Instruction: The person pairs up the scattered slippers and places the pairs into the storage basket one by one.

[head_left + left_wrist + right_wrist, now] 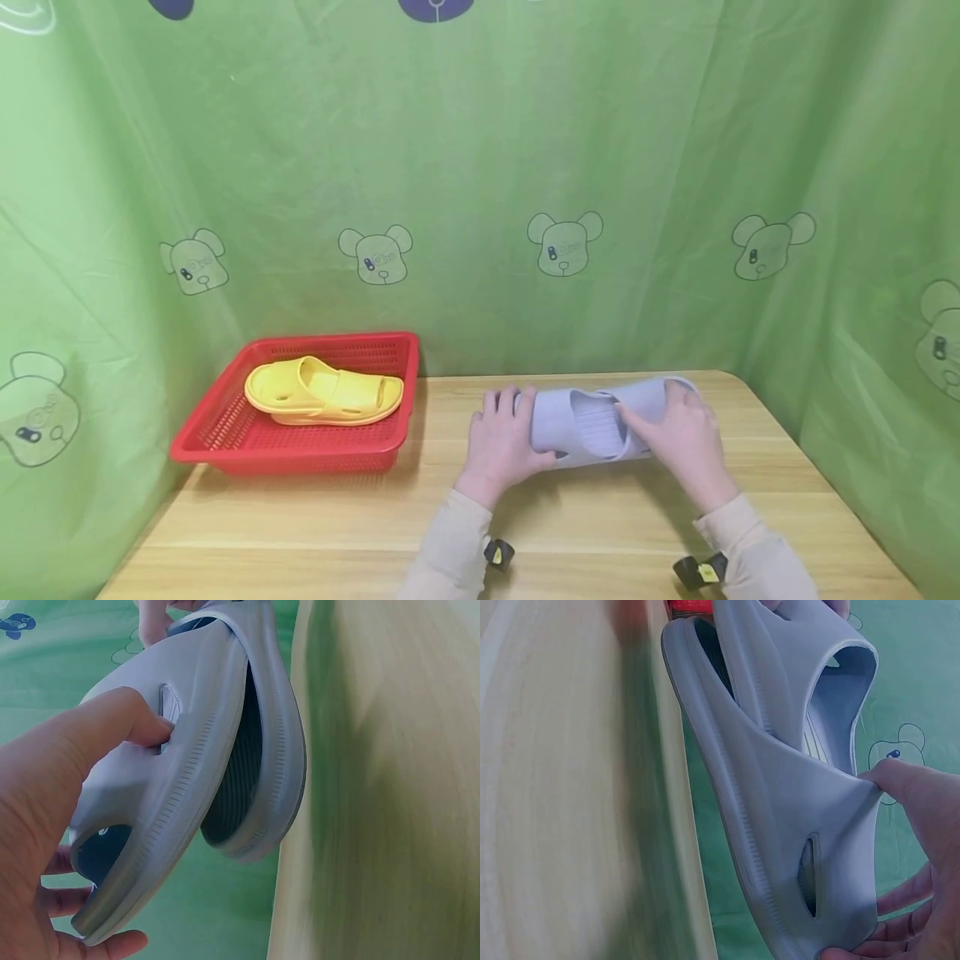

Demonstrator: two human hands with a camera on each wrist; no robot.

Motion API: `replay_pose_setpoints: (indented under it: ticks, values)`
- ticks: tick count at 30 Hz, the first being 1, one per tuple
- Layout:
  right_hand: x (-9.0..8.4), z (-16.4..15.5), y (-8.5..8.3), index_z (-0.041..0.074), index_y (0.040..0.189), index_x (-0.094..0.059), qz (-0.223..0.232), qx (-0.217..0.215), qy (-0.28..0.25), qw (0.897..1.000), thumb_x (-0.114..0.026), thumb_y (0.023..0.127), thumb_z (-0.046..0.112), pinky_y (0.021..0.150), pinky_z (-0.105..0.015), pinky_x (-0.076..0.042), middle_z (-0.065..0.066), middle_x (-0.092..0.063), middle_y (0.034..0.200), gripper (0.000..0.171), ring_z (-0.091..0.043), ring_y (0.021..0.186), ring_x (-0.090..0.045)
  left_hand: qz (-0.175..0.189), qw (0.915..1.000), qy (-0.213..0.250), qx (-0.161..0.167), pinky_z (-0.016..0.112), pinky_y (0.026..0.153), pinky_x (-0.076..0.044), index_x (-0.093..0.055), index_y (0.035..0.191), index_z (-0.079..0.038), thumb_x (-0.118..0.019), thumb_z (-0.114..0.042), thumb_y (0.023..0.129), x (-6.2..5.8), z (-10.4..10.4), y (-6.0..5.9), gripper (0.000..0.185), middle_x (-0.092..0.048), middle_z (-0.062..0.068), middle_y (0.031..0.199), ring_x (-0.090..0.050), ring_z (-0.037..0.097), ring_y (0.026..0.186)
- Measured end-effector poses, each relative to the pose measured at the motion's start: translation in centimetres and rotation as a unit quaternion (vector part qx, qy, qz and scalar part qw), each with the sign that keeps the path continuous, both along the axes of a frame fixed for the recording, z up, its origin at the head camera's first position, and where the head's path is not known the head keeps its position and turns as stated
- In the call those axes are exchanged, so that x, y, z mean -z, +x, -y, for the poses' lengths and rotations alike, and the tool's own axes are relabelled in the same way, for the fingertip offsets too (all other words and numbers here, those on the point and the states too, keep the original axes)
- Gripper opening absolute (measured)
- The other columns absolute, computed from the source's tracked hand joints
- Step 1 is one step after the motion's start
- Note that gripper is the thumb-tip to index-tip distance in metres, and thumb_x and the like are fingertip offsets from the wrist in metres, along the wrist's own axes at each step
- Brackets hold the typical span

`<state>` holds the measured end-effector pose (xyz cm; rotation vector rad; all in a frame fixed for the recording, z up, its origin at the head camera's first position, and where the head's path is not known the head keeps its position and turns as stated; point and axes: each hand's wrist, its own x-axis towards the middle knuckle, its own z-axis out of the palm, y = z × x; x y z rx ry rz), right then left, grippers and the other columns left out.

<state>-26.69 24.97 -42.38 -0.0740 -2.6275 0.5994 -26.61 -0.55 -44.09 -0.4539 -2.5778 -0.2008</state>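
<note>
Two pale lavender-grey slippers are nested toe to heel, held on their sides over the table in the head view. My left hand (504, 440) grips the left slipper (551, 423), its thumb at a slot in the strap and its other fingers round the far side. The other slipper (780, 802) is held by my right hand (686, 437), thumb on the strap edge and fingers round the toe end. In the left wrist view a dark ribbed insole (236, 776) shows between the two.
A red plastic basket (300, 458) stands at the left on the wooden table (585, 533). Yellow slippers (360, 393) lie in it, one stacked over another. A green curtain (465, 308) with bear prints hangs behind and at both sides.
</note>
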Motion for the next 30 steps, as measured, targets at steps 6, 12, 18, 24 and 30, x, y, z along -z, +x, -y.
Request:
replay_pose_setpoints:
  ticks: [6,12,18,24,30]
  values:
    - [0.1,0.2,0.0,-0.017,0.134,-0.041,-0.009,0.001,0.007,1.000,-0.062,0.082,0.064,0.087,-0.071,-0.042,-0.047,-0.046,0.127,0.098,-0.063,0.110,-0.047,-0.020,0.9998,-0.003,-0.006,0.032,0.070,-0.051,-0.047,0.135,-0.021,-0.074,-0.071,0.058,0.1,-0.2,0.2,0.096,-0.058,0.001,0.122,-0.051,0.021,0.108]
    - [0.1,0.2,0.2,-0.019,0.135,-0.039,0.001,-0.003,0.008,1.000,-0.061,0.083,0.064,0.088,-0.073,-0.042,-0.048,-0.044,0.127,0.100,-0.064,0.112,-0.045,-0.019,0.9998,-0.005,-0.007,0.032,0.070,-0.050,-0.048,0.136,-0.020,-0.073,-0.072,0.059,0.0,-0.5,0.4,0.096,-0.059,0.002,0.122,-0.051,0.021,0.107]
    - [0.0,0.5,0.3,-0.020,0.134,-0.039,0.001,-0.003,0.011,1.000,-0.062,0.083,0.063,0.086,-0.072,-0.043,-0.048,-0.045,0.126,0.101,-0.064,0.110,-0.046,-0.010,0.9999,-0.002,-0.013,0.032,0.071,-0.050,-0.048,0.135,-0.019,-0.072,-0.073,0.061,-0.2,-0.8,0.4,0.094,-0.059,0.002,0.121,-0.052,0.021,0.106]
    - [-0.2,0.5,0.3,-0.021,0.134,-0.038,0.008,-0.010,0.019,1.000,-0.061,0.083,0.064,0.090,-0.072,-0.041,-0.049,-0.043,0.127,0.102,-0.064,0.112,-0.044,0.008,0.9998,0.005,-0.015,0.032,0.073,-0.050,-0.047,0.136,-0.019,-0.072,-0.072,0.061,-0.2,-0.9,0.4,0.095,-0.058,0.002,0.123,-0.051,0.021,0.107]
    - [-0.3,-0.1,0.4,-0.021,0.134,-0.038,0.013,-0.009,0.030,0.999,-0.060,0.083,0.066,0.088,-0.071,-0.043,-0.049,-0.044,0.126,0.103,-0.064,0.111,-0.045,0.041,0.9987,0.030,-0.003,0.037,0.078,-0.053,-0.041,0.142,-0.021,-0.075,-0.070,0.061,0.4,-1.2,0.4,0.100,-0.054,0.003,0.131,-0.050,0.024,0.117]
